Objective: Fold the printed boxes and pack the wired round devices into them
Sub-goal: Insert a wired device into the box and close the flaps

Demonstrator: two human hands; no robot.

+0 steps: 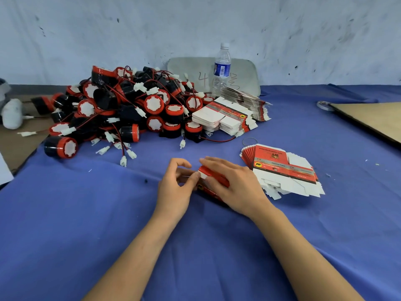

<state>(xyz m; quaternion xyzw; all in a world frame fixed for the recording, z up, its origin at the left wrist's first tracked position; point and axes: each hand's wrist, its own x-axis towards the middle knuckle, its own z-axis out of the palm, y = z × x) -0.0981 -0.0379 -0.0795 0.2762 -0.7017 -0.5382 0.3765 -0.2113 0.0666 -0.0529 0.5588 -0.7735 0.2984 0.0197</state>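
Observation:
A red printed box [213, 177] lies on the blue cloth [86, 213] at the centre, partly folded. My right hand [234, 185] lies over it with fingers curled round its top. My left hand [175, 183] pinches the white flap at the box's left end. A fanned stack of flat printed boxes [284, 170] lies just right of my right hand. A big heap of round black-and-red wired devices [134, 105] with white plugs sits at the back left.
Two more stacks of flat boxes [227, 118] lie behind, with a water bottle [221, 68] and a grey board [238, 72] against the wall. A rubber band [250, 141] lies loose. A cardboard sheet [373, 118] and tape roll [323, 104] are at the right.

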